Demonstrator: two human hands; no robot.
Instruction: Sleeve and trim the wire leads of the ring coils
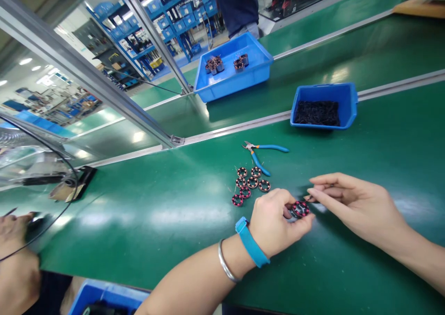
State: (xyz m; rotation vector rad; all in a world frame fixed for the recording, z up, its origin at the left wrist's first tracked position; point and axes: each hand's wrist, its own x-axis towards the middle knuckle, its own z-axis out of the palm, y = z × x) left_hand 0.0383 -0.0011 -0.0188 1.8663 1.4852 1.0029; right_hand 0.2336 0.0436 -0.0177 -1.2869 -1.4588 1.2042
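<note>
My left hand [278, 220], with a teal wrist strap [252, 243] and a silver bangle [225, 261], grips a ring-shaped wound motor stator [301, 208] between thumb and fingers. Red and black show on its face. Close to its right side, my right hand [351, 201] has thumb and fingers pinched at a thin dark piece beside the stator's edge, too small to name. Left of my hands, several similar stators [252, 182] lie grouped on the green table, some with copper windings and some reddish. Just behind them rest blue-handled cutting pliers [257, 150], jaws apart.
A small blue bin [352, 106] of thin black pieces stands at the metal rail. Behind it, a larger blue tray [239, 85] holds copper-wound stators. A metal post [104, 83] rises at left. Another person's hand [15, 231] is at far left; someone stands beyond the table.
</note>
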